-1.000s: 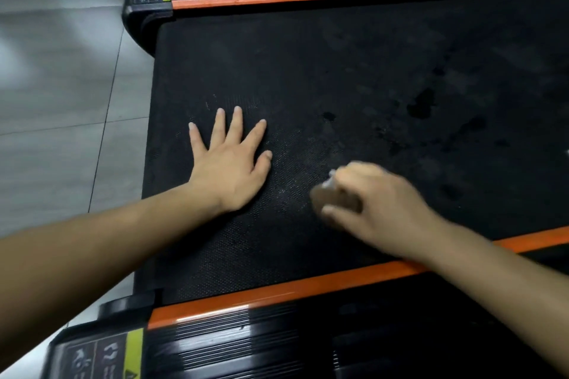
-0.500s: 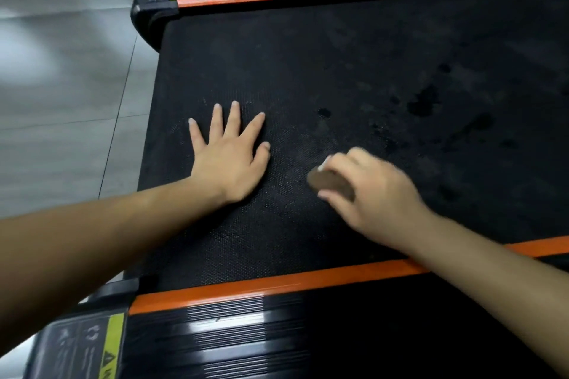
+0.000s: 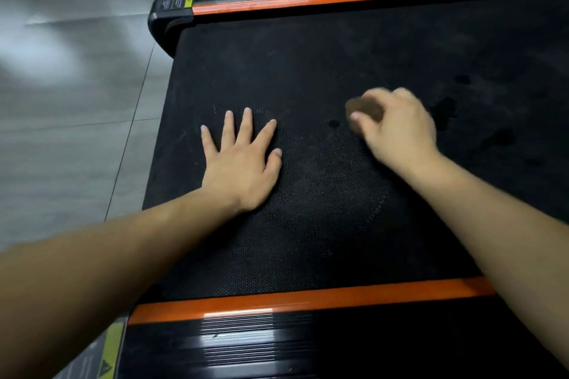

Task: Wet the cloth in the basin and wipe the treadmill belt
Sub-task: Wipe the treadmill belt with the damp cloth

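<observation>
Black textured belt (image 3: 308,64) fills the view, with an orange trim strip (image 3: 308,298) on the near side, under both forearms. Left hand (image 3: 243,163) lies flat on the belt, fingers straight and spread, gripping nothing, just bracing. Right hand (image 3: 397,129) is curled round a small brown wad of cloth (image 3: 363,109) and presses it on the belt. The cloth pokes out past the fingertips and is blurred. It sits to the right of the left hand, well apart from it. Dark wet blotches (image 3: 443,111) lie just right of the right hand, and one small spot (image 3: 332,124) just left of the cloth. Basin not in view. Grey tiled floor (image 3: 77,101) lies left of the left arm.

Risks, my guess:
- The wad is small, so it may slip from the grip or leave unwiped stripes between passes.
- Short strokes would miss the blotches beyond the right hand.
- The belt may roll under the braced left palm if weight shifts, tipping the person forward.
</observation>
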Available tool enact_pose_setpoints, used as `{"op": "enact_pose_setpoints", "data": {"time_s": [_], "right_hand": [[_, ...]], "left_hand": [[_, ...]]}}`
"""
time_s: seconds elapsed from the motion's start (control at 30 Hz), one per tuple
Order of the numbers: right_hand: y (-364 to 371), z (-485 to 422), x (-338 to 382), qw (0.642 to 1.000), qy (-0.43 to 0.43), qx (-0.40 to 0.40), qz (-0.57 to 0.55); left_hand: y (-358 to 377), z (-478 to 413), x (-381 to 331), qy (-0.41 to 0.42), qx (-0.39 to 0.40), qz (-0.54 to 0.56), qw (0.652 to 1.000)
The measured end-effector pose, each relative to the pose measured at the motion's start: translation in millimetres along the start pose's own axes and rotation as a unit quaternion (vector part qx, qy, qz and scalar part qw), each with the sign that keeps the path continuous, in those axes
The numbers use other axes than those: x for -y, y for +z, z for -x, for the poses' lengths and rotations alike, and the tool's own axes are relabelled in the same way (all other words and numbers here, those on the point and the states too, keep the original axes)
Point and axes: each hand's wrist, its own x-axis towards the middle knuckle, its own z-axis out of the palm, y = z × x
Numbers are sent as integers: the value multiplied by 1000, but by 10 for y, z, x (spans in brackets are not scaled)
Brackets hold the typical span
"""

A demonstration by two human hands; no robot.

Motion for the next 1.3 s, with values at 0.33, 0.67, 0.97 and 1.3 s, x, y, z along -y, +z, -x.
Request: {"op": "enact_pose_setpoints", "data": {"time_s": [0.33, 0.67, 0.97, 1.3], "right_hand": [[204, -104, 282, 995, -93, 8, 35], [297, 64, 651, 991, -124, 52, 16], [397, -1154, 91, 997, 61, -14, 38], [338, -1626, -177, 999, 12, 10, 31]], "left_hand": [[-17, -20, 11, 7, 6, 24, 1000], [-94, -64, 68, 28, 12, 53, 998], [-97, -536, -37, 2, 3, 49, 999], [-8, -1037, -355, -16, -16, 45, 999]]}}
